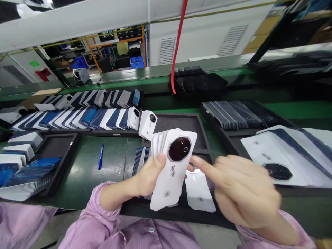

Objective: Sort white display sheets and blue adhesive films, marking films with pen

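Observation:
My left hand (150, 173) grips a fanned stack of white phone back covers (166, 183), thumb on the front and fingertips showing at the far edge. The front cover has a dark octagonal camera window and small printed marks. At the stack's right edge is the outstretched index finger of my right hand (243, 190); its other fingers curl loosely and I see nothing in them. Whether that fingertip touches the edge, I cannot tell. Beneath and between the hands lies another white cover (201, 195), partly hidden. Behind the held stack leans a smaller group of white covers (147, 126).
Black trays of upright white and blue covers (114, 119) line the back left. Another tray (62, 152) stands at left, near a blue pen (100, 157). At right are more covers (272, 155) and dark sheets (241, 114). A red strap (178, 45) hangs ahead.

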### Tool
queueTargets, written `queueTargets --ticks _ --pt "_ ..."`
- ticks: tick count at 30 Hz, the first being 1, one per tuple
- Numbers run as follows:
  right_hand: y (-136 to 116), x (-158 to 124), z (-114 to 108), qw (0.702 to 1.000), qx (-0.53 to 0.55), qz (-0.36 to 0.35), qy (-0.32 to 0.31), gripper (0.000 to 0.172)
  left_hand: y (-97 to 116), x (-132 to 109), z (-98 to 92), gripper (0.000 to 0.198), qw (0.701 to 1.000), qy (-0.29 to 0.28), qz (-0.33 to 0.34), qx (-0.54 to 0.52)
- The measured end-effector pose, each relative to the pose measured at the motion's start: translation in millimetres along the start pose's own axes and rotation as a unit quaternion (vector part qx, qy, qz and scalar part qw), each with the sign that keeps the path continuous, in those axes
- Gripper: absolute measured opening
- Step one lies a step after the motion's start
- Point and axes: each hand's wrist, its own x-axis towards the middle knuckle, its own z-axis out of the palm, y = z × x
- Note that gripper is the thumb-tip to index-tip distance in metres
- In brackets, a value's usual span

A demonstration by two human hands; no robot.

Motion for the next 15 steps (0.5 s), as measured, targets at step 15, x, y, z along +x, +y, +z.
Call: queueTargets --ticks 15 --pt "-21 3 -11 0.991 0.040 -0.056 -0.112 0.056 10 -1 10.5 0.080 0.982 -0.079 -0.041 -0.165"
